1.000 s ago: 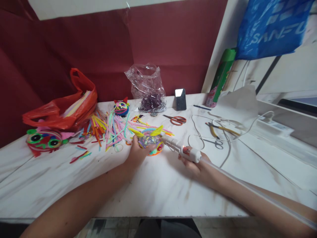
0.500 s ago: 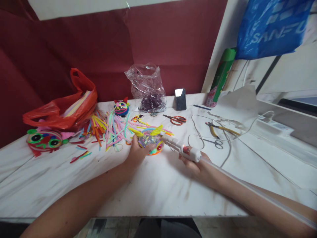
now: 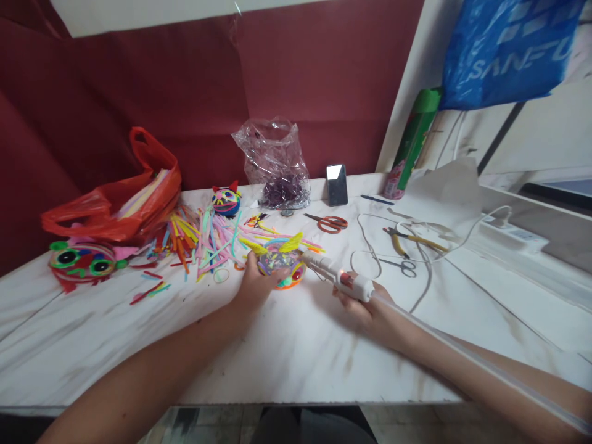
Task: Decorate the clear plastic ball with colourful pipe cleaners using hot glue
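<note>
My left hand [image 3: 256, 280] is closed around the left side of a round craft animal [image 3: 280, 259] with yellow pipe-cleaner ears and a colourful face turned toward me. In my right hand [image 3: 365, 308] is a white hot glue gun [image 3: 340, 277], its small red light glowing. The gun's nozzle points left and is at the right side of the craft animal; whether it touches cannot be made out. Some of my right fingers are hidden behind the gun's body. A white cord runs from the gun along my right forearm.
Left are a red bag [image 3: 115, 206], loose pipe cleaners [image 3: 213, 246], a striped craft animal [image 3: 86, 262] and a blue one [image 3: 226, 201]. Behind stand a clear bag [image 3: 280, 179] and phone [image 3: 337, 185]. Right lie orange scissors [image 3: 330, 223], pliers [image 3: 411, 239], metal scissors [image 3: 404, 266] and cords.
</note>
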The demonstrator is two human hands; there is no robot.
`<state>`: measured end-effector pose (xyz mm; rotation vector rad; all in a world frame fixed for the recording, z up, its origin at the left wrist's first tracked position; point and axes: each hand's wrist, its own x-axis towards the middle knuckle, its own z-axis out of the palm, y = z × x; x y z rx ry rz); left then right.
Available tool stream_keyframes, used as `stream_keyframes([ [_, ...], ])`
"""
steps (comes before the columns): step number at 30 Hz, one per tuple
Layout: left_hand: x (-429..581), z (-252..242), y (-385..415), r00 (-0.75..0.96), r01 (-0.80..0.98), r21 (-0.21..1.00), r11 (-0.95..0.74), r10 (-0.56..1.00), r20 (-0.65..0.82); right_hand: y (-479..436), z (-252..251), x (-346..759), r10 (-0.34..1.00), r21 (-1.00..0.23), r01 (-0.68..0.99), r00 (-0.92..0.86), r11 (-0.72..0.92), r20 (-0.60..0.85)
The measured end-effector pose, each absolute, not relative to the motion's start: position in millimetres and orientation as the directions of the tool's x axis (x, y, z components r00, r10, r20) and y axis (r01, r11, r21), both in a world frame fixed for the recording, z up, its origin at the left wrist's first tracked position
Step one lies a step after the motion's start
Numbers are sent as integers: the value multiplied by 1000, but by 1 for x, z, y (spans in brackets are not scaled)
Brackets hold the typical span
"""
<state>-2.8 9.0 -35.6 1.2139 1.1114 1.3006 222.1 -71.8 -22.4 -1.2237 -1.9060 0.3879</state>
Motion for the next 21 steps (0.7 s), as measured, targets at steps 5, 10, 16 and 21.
stream_keyframes([
  [5,-2,-35,10,-7,-93,994,-54,999,54,-72,-25,223,845,-597,625,-211,503,491],
  [10,-3,-37,11,-1,-84,995,-60,998,60,-71,-25,222,814,-559,626,-233,544,531],
  [16,-2,-35,9,7,-79,994,-81,997,82,-71,-24,222,806,-545,628,-246,555,538],
  [21,-2,-34,8,14,-106,991,-81,996,83,-70,-26,222,810,-549,629,-242,550,535],
])
